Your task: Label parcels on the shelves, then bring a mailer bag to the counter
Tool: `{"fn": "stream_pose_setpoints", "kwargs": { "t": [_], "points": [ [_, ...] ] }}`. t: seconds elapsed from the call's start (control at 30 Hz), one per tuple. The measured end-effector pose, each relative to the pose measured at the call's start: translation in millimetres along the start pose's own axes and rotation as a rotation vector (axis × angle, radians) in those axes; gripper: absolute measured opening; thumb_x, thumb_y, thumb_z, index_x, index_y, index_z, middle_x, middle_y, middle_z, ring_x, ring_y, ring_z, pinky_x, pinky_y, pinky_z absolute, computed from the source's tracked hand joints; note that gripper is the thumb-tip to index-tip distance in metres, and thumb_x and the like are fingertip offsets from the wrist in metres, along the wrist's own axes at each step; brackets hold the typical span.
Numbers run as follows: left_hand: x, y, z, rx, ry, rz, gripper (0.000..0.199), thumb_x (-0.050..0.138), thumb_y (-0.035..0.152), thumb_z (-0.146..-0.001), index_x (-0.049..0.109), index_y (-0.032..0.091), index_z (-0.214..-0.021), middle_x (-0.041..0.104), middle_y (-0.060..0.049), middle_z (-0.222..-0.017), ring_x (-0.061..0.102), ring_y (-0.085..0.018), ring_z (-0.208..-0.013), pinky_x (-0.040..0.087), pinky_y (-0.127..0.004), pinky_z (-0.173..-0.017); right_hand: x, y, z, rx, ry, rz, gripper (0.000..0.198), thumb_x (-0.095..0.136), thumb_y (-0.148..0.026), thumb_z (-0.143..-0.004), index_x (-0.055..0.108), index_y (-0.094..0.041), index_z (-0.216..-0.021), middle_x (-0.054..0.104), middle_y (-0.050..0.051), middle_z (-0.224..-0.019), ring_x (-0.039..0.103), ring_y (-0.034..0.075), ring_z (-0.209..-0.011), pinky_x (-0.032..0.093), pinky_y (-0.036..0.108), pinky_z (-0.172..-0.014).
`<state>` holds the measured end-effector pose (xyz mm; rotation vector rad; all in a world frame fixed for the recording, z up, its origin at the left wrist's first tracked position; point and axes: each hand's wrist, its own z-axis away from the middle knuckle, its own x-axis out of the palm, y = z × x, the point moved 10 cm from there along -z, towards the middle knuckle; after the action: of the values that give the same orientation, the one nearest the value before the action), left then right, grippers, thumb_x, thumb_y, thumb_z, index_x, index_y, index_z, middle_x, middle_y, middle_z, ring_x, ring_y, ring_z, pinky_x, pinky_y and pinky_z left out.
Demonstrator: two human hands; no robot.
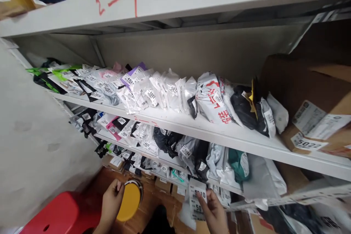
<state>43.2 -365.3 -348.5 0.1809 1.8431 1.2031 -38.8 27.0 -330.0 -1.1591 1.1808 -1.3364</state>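
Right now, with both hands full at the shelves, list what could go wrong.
1. The packages on the middle shelf lean over its front edge; a bump might drop them.
2. The right hand pinches the labelled bag by its label only; it may slip.
3. The left hand is occupied by the yellow disc, so it cannot catch anything.

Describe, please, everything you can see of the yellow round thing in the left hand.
The yellow disc is flat-faced, smooth and matte, plastic by the look. A darker rim with a pale edge shows along its top and right side. It is tilted, face toward the camera. The left hand grips its left edge, the thumb over the face. It hangs low in the picture, before the lowest shelf, above a wooden floor. What it is cannot be told.
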Motion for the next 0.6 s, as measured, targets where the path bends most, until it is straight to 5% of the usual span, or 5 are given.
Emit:
{"fn": "stream_pose_setpoints", "kwargs": {
  "t": [0.2, 0.4, 0.6],
  "points": [
    [31.9, 27.0, -27.9, 0.100, -0.104, 0.111, 0.026, 0.040, 0.042, -0.067, 0.027, 0.024, -0.055, 0.032, 0.005, -0.053, 0.038, -0.013, -0.053, 0.033, -0.025, -0.054, 24.4, 7.0, 6.9, 0.012, -0.006, -0.073, 0.042, 0.073, -0.054, -0.058, 0.048, -0.021, -0.058, 0.056, -0.002, -0.056, 0.052, 0.014, -0.055, 0.047, 0.025, -0.056],
    [51.3, 31.2, -83.9, 0.166, -0.212, 0.131, 0.024, 0.042, 0.041, -0.067, 0.028, 0.024, -0.058, 0.032, 0.005, -0.055, 0.039, -0.014, -0.056, 0.035, -0.026, -0.058, 31.2, 26.8, 5.9, 0.045, 0.135, -0.059, 0.046, 0.077, -0.056, -0.049, 0.049, -0.020, -0.056, 0.051, -0.004, -0.053, 0.050, 0.013, -0.053, 0.045, 0.025, -0.054],
    [81.6, 6.2, -136.9, 0.166, -0.395, 0.097, 0.016, 0.044, 0.039, -0.069, 0.040, 0.024, -0.067, 0.055, 0.000, -0.065, 0.057, -0.019, -0.068, 0.047, -0.031, -0.068, 97.8, 35.4, -2.4, 0.031, 0.152, -0.030, 0.043, 0.070, -0.058, -0.058, 0.047, -0.021, -0.059, 0.049, -0.004, -0.052, 0.047, 0.014, -0.051, 0.041, 0.026, -0.050]
  ]
}}
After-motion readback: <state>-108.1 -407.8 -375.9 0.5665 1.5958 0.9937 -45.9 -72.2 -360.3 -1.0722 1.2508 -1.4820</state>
